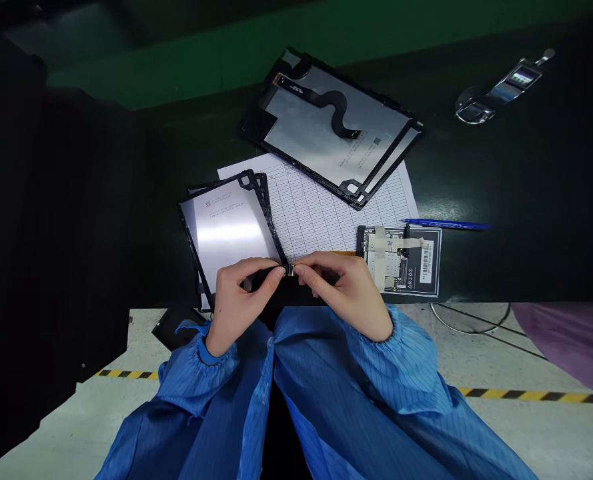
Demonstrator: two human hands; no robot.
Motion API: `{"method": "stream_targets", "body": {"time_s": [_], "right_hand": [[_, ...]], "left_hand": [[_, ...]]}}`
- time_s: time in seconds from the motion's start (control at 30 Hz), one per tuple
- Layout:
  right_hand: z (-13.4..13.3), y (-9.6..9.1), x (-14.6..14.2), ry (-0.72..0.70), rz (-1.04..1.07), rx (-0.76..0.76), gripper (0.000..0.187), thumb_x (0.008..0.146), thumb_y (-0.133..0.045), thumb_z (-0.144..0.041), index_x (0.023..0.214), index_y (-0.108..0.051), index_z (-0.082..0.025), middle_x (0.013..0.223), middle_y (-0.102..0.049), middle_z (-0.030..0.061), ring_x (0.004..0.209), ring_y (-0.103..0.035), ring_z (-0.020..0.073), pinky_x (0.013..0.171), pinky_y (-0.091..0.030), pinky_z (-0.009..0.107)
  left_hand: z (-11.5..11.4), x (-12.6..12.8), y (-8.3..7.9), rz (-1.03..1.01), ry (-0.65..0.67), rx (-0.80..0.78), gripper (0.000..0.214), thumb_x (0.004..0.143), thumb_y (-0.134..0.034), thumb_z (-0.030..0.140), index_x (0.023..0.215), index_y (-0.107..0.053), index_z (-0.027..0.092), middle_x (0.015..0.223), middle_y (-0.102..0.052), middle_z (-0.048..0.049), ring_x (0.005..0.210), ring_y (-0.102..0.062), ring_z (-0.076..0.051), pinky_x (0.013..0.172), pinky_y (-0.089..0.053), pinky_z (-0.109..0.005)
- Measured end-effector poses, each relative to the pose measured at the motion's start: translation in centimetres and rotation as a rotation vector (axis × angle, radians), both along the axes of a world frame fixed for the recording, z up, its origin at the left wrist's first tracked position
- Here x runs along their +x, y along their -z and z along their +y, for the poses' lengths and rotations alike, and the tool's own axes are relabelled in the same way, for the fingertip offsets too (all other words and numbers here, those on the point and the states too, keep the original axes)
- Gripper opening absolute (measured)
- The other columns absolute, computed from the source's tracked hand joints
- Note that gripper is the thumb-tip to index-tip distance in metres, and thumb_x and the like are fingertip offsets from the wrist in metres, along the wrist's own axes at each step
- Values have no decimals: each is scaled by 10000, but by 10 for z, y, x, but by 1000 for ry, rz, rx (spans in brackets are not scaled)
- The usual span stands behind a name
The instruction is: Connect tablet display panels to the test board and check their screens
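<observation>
Both hands meet at the table's near edge, over a small dark flex cable (289, 269) with a shiny metallic end. My left hand (240, 290) pinches its dark part between thumb and forefinger. From the other side, the thumb and forefinger of my right hand (350, 288) close on the metallic end. Most of the cable is hidden by the fingers. Close to my left hand lies a stack of tablet screen panels (229, 230), silver backs up. Just right of my right hand is a circuit board with a battery (429, 283), crossed by pale tape (379, 257).
Larger screen panels (316, 130) with a loose black ribbon cable (340, 110) lie at the back, partly on a printed sheet (299, 223). A blue pen (449, 225) rests above the board. Far right is a shiny metal strap-like object (506, 87).
</observation>
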State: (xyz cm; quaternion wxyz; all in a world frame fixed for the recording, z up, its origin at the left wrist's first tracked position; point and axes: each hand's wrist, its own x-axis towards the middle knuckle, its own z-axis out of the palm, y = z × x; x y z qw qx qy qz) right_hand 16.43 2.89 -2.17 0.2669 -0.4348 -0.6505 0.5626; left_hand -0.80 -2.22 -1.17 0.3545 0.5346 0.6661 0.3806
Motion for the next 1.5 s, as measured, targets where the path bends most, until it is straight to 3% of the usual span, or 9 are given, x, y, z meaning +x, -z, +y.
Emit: {"method": "stream_targets", "body": {"time_s": [0.17, 0.3, 0.37, 0.57, 0.7, 1.5], "right_hand": [[-5, -1, -4, 28, -126, 143, 181, 936, -581, -249, 873, -729, -167, 700, -696, -4, 609, -602, 104, 590, -433, 237], [-8, -1, -8, 33, -203, 236, 196, 947, -557, -233, 900, -734, -163, 801, -738, 26, 680, -634, 127, 633, -446, 253], [-7, -1, -8, 50, -198, 214, 206, 948, -556, -258, 899, -736, -172, 794, -738, 25, 659, -626, 128, 623, -445, 257], [-1, 1, -4, 36, -122, 51, 232, 932, -564, -303, 837, -736, -178, 647, -672, 0, 565, -569, 113, 561, -415, 251], [1, 0, -3, 20, -87, -5, 233, 921, -576, -311, 816, -729, -171, 606, -632, -9, 547, -539, 105, 539, -393, 244], [0, -2, -3, 1, -70, -13, 219, 914, -584, -311, 827, -729, -171, 635, -647, -5, 564, -548, 108, 552, -403, 245]], "left_hand": [[0, 4, 0, 198, 53, 160, 67, 861, -669, 194, 825, -725, 187, 784, -747, -15, 724, -674, -156, 702, -509, -286], [-1, 7, 2, 331, 174, 272, 91, 878, -641, 181, 820, -712, 182, 747, -729, -29, 686, -654, -161, 704, -494, -313], [-1, 6, 3, 280, 194, 243, 103, 886, -634, 201, 824, -716, 194, 758, -734, -31, 698, -660, -168, 704, -502, -318], [-4, -1, 2, 42, 32, 99, 107, 877, -659, 255, 830, -742, 207, 788, -745, -23, 735, -674, -171, 703, -523, -299], [-3, -3, 3, -12, 20, 59, 114, 877, -661, 253, 835, -752, 199, 791, -746, -18, 726, -669, -160, 696, -520, -279], [1, -1, 5, 94, 40, 88, 94, 848, -673, 221, 799, -753, 213, 798, -767, -25, 756, -708, -191, 726, -534, -321]]}}
